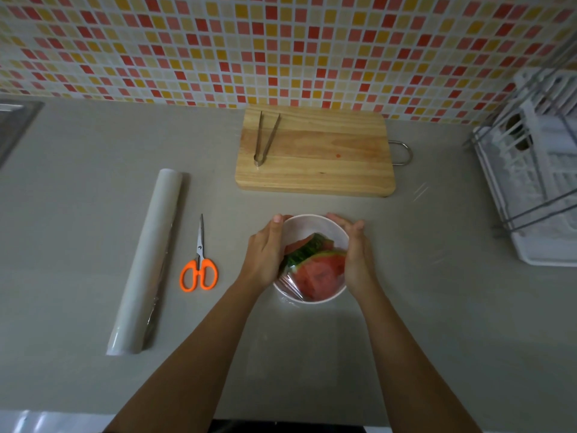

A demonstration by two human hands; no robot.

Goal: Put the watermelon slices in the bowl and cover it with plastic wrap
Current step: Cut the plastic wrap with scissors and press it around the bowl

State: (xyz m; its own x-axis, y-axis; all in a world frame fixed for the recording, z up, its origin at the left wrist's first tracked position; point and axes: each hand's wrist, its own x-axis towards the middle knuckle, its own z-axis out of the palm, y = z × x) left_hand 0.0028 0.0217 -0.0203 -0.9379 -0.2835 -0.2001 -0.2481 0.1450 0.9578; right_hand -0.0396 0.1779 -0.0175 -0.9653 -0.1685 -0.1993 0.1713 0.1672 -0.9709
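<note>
Two forearms, bare along all that shows, long and slim, narrowing toward the wrists on either side of the bowl (312,219). Left hand (265,254), left of the bowl, bare as well, with slender fingers and a short, rounded thumbnail showing by the bowl's far-left rim; right hand (356,256), right of the bowl, equally bare, seen from its back, knuckles faintly marked, nails turned out of sight. Well nearer than the bowl, between the two arms, a narrow dark strip (287,427), perhaps clothing, too little seen to tell.
</note>
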